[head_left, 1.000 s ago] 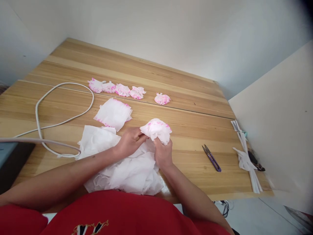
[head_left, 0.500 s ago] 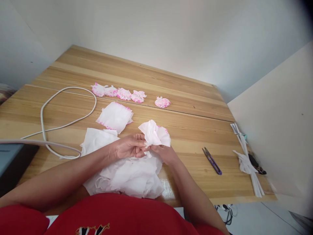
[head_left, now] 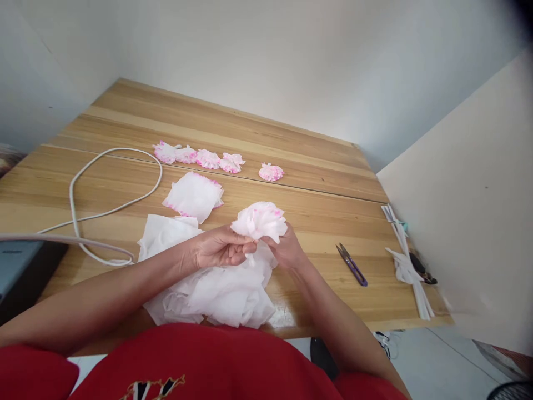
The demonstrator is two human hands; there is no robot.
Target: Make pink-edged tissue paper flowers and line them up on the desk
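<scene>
Both hands hold a ruffled white tissue flower with pink edges [head_left: 260, 220] above the wooden table [head_left: 316, 222]. My left hand [head_left: 219, 248] pinches its base from the left with closed fingers. My right hand [head_left: 285, 250] grips it from beneath on the right, fingers closed too. Under the hands lies a heap of white tissue sheets [head_left: 208, 289]. A flat stack of pink-edged tissue [head_left: 194, 195] rests just beyond it. Several finished pink-edged flowers [head_left: 200, 156] sit in a row farther back, with one more flower [head_left: 271, 171] set apart to the right.
A white cable [head_left: 95, 211] loops across the left of the table. Small purple-handled snips [head_left: 352, 264] lie to the right of my hands. White strips and a dark tool [head_left: 410, 266] sit at the right edge beside a pale board [head_left: 466, 211]. Walls close in behind.
The tissue flower has been turned and fluffed in my hands, from a crumpled bunch into a rounder ruffled shape. My hands stayed over the tissue heap; the camera shifted slightly.
</scene>
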